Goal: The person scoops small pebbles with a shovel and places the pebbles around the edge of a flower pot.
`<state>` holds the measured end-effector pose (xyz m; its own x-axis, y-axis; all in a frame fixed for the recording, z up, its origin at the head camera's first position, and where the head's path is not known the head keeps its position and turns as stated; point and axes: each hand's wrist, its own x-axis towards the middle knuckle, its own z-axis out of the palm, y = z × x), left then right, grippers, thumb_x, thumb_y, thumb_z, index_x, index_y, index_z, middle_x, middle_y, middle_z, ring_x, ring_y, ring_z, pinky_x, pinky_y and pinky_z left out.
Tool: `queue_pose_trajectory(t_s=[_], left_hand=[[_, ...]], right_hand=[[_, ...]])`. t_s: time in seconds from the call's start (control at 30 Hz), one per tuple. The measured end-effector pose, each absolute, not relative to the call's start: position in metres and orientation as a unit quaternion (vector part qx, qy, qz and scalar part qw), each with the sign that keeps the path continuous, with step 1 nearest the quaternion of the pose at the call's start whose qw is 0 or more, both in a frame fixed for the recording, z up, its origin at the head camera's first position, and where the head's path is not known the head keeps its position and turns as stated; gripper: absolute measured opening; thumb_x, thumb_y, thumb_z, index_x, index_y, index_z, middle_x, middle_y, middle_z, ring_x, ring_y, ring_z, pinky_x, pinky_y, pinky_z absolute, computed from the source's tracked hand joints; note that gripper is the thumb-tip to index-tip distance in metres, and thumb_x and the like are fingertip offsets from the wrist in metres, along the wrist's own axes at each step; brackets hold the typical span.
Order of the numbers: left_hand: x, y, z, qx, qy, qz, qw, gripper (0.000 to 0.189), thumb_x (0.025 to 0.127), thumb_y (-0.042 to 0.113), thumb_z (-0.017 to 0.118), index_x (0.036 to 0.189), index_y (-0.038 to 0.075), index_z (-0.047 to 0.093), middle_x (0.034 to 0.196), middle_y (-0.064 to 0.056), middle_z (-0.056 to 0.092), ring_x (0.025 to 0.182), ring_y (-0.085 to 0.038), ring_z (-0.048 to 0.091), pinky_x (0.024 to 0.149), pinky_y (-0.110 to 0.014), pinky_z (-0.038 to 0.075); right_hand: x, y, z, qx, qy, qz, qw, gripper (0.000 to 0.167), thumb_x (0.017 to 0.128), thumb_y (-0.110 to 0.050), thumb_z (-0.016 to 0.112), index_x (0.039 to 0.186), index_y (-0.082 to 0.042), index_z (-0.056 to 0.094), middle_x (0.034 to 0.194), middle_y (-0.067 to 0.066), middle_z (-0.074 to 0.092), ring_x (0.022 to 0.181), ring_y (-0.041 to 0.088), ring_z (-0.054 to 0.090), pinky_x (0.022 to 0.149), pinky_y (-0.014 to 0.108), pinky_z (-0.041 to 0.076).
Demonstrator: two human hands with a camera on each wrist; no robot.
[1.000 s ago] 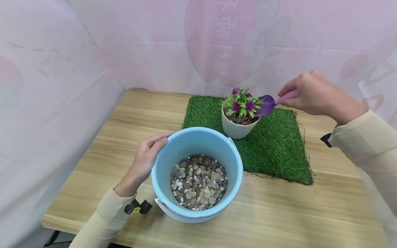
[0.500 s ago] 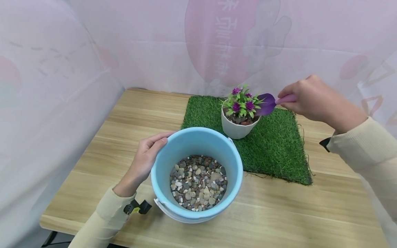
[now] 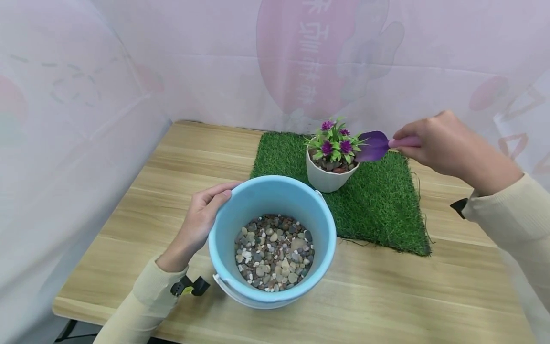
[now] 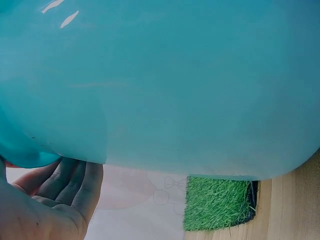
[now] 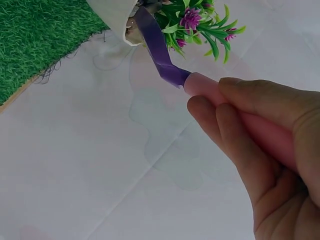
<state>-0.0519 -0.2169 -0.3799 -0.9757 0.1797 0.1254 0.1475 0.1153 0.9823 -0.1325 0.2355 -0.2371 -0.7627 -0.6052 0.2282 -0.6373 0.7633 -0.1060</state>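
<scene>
My right hand [image 3: 449,145] pinches the pink handle of a trowel [image 3: 373,146] with a purple blade. The blade meets the right rim of a white flowerpot [image 3: 328,180], and in the right wrist view its tip is at the mouth. Purple flowers [image 3: 337,145] with green leaves stand in the pot above brown stones. My left hand [image 3: 199,215] rests against the left outer side of a light blue bucket [image 3: 275,197], fingers fairly straight and thumb at the rim. Pebbles [image 3: 275,253] of mixed colours cover the bucket's bottom. The left wrist view shows mostly its wall [image 4: 165,85].
The flowerpot stands on a green artificial grass mat [image 3: 380,210]. Mat and bucket are on a wooden table [image 3: 386,296]. Pale printed cloth [image 3: 206,81] hangs behind the table and along its left side.
My right hand has moved slightly right and down, drawing the trowel a little to the right. The trowel's handle now lies flatter. My left hand and the bucket stay in place.
</scene>
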Motion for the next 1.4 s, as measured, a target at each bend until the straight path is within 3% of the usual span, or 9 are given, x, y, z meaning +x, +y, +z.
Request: queue_pose_trajectory(t_s=[0.23, 0.47, 0.6, 0.7, 0.8, 0.93, 1.07, 1.27, 1.4], left_hand=[[-0.052, -0.218, -0.380, 0.109, 0.745, 0.658, 0.012, 0.038, 0.113, 0.019, 0.047, 0.139, -0.001, 0.066, 0.132, -0.018, 0.072, 0.102, -0.016, 0.079, 0.083, -0.038, 0.070], [-0.051, -0.218, -0.380, 0.107, 0.750, 0.653, 0.013, 0.038, 0.113, 0.020, 0.046, 0.139, -0.001, 0.066, 0.133, -0.023, 0.071, 0.101, -0.016, 0.079, 0.082, -0.038, 0.070], [-0.051, -0.219, -0.380, 0.104, 0.751, 0.652, 0.014, 0.038, 0.113, 0.020, 0.046, 0.139, 0.000, 0.066, 0.133, -0.024, 0.070, 0.102, -0.016, 0.079, 0.082, -0.037, 0.070], [-0.051, -0.219, -0.381, 0.106, 0.752, 0.650, 0.014, 0.038, 0.113, 0.020, 0.046, 0.139, -0.001, 0.066, 0.133, -0.025, 0.070, 0.101, -0.016, 0.079, 0.082, -0.037, 0.070], [-0.051, -0.219, -0.381, 0.105, 0.752, 0.651, 0.013, 0.039, 0.113, 0.020, 0.046, 0.139, -0.001, 0.066, 0.133, -0.025, 0.069, 0.101, -0.017, 0.079, 0.082, -0.037, 0.070], [-0.050, -0.220, -0.381, 0.103, 0.750, 0.653, 0.012, 0.038, 0.113, 0.019, 0.046, 0.139, -0.001, 0.065, 0.135, -0.026, 0.069, 0.102, -0.017, 0.079, 0.082, -0.038, 0.070], [-0.050, -0.220, -0.381, 0.104, 0.752, 0.651, 0.010, 0.038, 0.113, 0.019, 0.046, 0.139, -0.001, 0.066, 0.135, -0.025, 0.069, 0.102, -0.016, 0.079, 0.083, -0.037, 0.070], [-0.051, -0.219, -0.381, 0.104, 0.753, 0.650, 0.008, 0.038, 0.113, 0.019, 0.045, 0.139, 0.000, 0.066, 0.135, -0.025, 0.069, 0.102, -0.016, 0.079, 0.082, -0.037, 0.070], [-0.052, -0.218, -0.381, 0.107, 0.753, 0.649, 0.012, 0.038, 0.113, 0.020, 0.046, 0.139, 0.000, 0.066, 0.135, -0.024, 0.070, 0.102, -0.016, 0.079, 0.083, -0.037, 0.070]], right_hand=[[-0.122, 0.246, -0.239, 0.311, -0.942, 0.096, 0.086, 0.014, 0.091, -0.010, 0.082, 0.102, -0.002, 0.082, 0.095, 0.017, 0.082, 0.067, 0.027, 0.079, 0.056, 0.034, 0.065], [-0.115, 0.259, -0.245, 0.357, -0.911, 0.096, 0.181, 0.014, 0.088, -0.017, 0.084, 0.099, -0.008, 0.084, 0.086, 0.007, 0.083, 0.070, 0.028, 0.079, 0.049, 0.018, 0.055], [-0.110, 0.265, -0.249, 0.371, -0.895, 0.132, 0.210, 0.050, 0.102, -0.055, 0.065, 0.098, -0.010, 0.085, 0.084, 0.005, 0.082, 0.075, -0.004, 0.076, 0.040, 0.010, 0.039], [-0.105, 0.266, -0.250, 0.378, -0.885, 0.155, 0.221, 0.075, 0.100, -0.073, 0.047, 0.097, -0.009, 0.085, 0.083, 0.007, 0.082, 0.086, -0.026, 0.059, 0.040, 0.009, 0.039], [-0.100, 0.265, -0.249, 0.383, -0.881, 0.154, 0.230, 0.078, 0.100, -0.074, 0.044, 0.097, -0.008, 0.085, 0.082, 0.009, 0.081, 0.079, -0.022, 0.062, 0.039, 0.009, 0.040], [-0.091, 0.262, -0.247, 0.386, -0.880, 0.142, 0.239, 0.075, 0.102, -0.071, 0.045, 0.098, -0.008, 0.085, 0.083, 0.012, 0.081, 0.061, -0.003, 0.070, 0.036, 0.008, 0.032], [-0.083, 0.260, -0.247, 0.390, -0.876, 0.140, 0.248, 0.072, 0.103, -0.069, 0.045, 0.098, -0.009, 0.085, 0.082, 0.010, 0.081, 0.059, 0.001, 0.071, 0.036, 0.008, 0.026], [-0.073, 0.256, -0.246, 0.395, -0.868, 0.157, 0.257, 0.066, 0.103, -0.068, 0.049, 0.100, -0.012, 0.084, 0.085, 0.000, 0.082, 0.075, -0.015, 0.070, 0.040, 0.008, 0.021], [-0.065, 0.253, -0.240, 0.392, -0.869, 0.179, 0.245, 0.069, 0.102, -0.068, 0.051, 0.102, -0.007, 0.083, 0.105, -0.025, 0.074, 0.099, -0.034, 0.054, 0.041, 0.008, 0.018]])
